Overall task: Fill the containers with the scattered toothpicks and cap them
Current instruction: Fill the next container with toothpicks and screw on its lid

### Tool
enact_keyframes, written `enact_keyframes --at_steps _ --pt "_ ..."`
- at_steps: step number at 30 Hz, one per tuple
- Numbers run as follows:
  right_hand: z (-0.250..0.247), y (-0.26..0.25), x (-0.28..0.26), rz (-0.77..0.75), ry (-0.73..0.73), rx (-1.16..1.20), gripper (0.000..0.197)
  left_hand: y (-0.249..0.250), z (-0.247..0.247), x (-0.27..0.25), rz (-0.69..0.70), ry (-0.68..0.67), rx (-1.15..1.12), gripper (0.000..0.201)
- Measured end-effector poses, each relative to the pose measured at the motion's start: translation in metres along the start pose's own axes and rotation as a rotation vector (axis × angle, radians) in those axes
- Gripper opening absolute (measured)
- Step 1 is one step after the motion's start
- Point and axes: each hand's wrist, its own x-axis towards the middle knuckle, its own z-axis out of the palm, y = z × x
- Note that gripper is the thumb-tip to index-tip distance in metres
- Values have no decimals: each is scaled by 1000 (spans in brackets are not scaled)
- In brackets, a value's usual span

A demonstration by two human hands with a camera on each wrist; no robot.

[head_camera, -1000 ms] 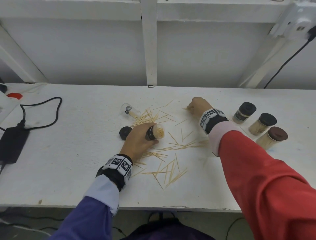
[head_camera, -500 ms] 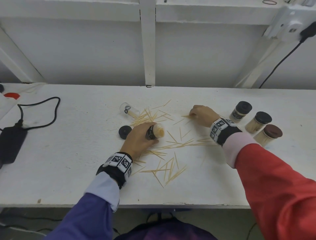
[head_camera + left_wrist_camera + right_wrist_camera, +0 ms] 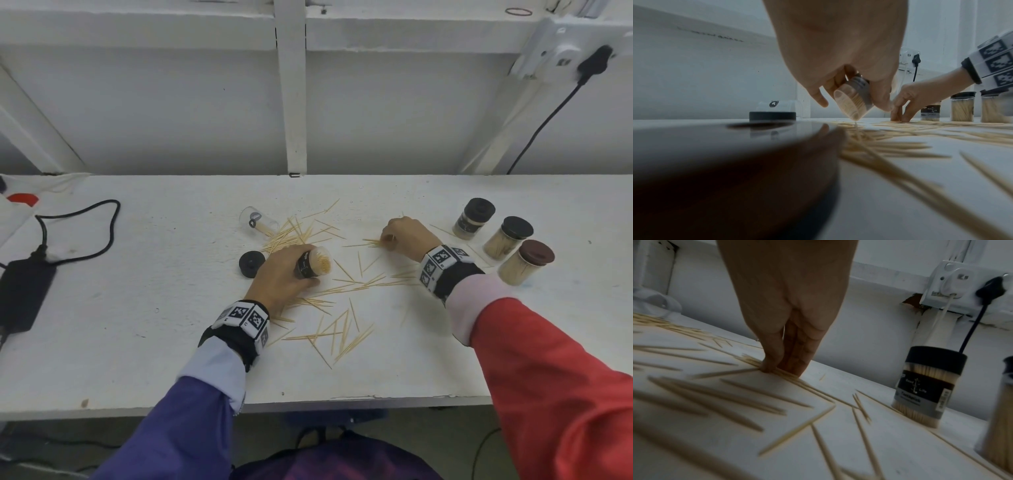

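White bench (image 3: 102, 342) strewn with toothpicks (image 3: 342, 329) | three capped jars (image 3: 507, 236) parked right, finished | left hand (image 3: 281, 277) wraps open jar (image 3: 313, 262), tilted to receive | right hand (image 3: 406, 233) pinches a small bunch (image 3: 371, 242) flat on bench | black cap (image 3: 251, 262) waits beside.

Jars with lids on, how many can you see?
3, all upright at the table's right: a black-lidded jar farthest back, another black-lidded jar in the middle, and a brown-lidded jar nearest. None seem hidden.
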Motion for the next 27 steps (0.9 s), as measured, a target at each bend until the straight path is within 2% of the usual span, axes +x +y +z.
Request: enact_keyframes --at_steps 9,15,19,24,27 --pt "-4 -20 -12 106 -46 28 15 -4 1 1 27 -12 8 56" --pt "-4 -47 -26 13 -116 13 16 -6 2 2 24 -10 16 55" --pt "3 -62 -31 -72 -101 5 14 -5 1 1 35 -5 24 54" --pt "4 -69 -33 -54 -94 7 13 -6 1 2 41 8 36 55" --pt "0 -73 -33 -48 -132 -29 30 -8 2 2 51 8 37 54"
